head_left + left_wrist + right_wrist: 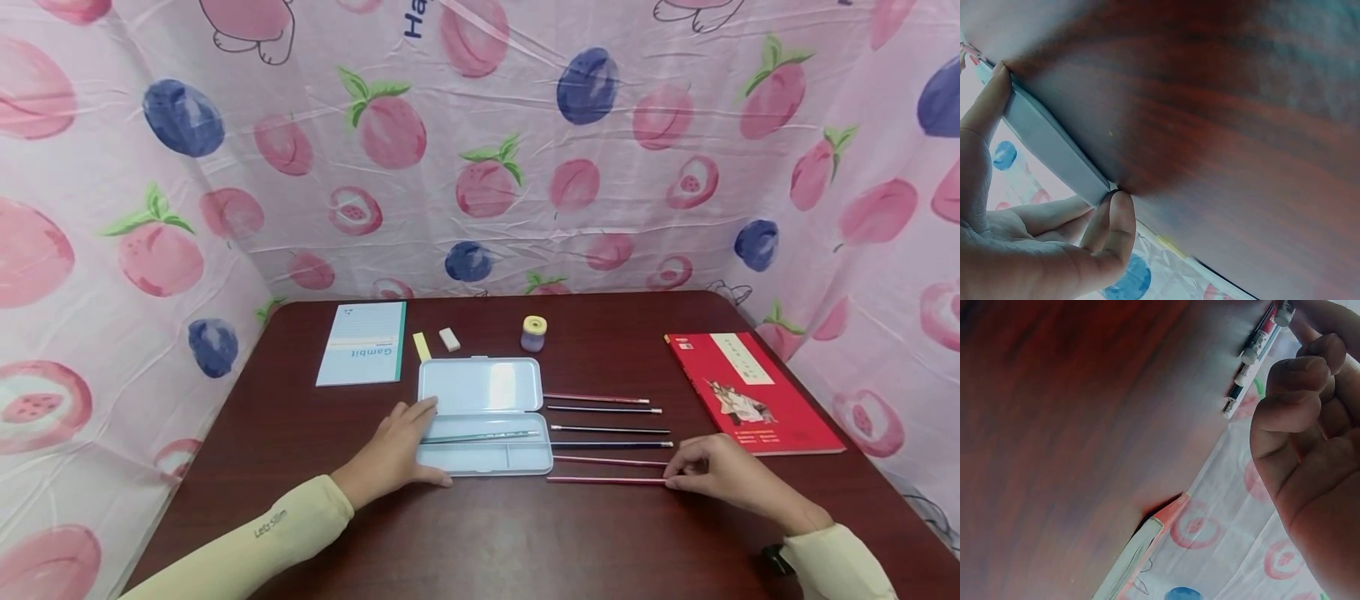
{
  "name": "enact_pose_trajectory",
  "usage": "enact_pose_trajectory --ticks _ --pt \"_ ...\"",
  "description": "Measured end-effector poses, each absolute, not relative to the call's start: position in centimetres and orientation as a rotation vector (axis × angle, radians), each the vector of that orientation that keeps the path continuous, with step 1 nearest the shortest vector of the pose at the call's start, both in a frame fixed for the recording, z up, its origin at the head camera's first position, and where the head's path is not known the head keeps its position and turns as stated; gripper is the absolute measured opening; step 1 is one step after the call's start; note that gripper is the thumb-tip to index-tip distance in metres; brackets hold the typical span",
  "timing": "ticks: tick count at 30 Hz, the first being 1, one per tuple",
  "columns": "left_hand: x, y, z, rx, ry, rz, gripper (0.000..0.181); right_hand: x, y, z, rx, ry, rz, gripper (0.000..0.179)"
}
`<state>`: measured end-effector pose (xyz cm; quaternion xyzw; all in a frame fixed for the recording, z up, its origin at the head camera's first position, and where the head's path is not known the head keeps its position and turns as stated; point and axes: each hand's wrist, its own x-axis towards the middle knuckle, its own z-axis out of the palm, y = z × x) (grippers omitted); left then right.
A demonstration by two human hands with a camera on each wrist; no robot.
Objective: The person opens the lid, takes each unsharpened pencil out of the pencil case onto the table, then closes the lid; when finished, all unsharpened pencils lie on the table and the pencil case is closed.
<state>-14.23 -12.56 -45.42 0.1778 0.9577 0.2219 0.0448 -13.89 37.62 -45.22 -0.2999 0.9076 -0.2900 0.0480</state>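
Observation:
An open light-blue pencil case lies on the table, its lid laid back, with a greenish pencil inside. My left hand grips the case's left end, thumb at the near corner and fingers toward the hinge; the left wrist view shows the case's side wall between them. To the right of the case, my right hand pinches the right end of the nearest red pencil. Another red pencil lies just beyond it, its end overlapped by the fingers. Several dark and red pencils lie farther back in a row.
A white notebook lies at the back left, near a yellow strip and a white eraser. Behind the case stands a yellow-topped purple jar-like item. A red book lies at the right. Patterned cloth hangs behind the table.

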Motion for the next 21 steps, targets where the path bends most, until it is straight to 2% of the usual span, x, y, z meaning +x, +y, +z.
enact_pose_trajectory --ticks 21 --pt "-14.25 -12.65 -45.56 0.531 2.912 0.691 0.113 -13.69 36.78 -44.81 -0.755 2.791 -0.814 0.011"
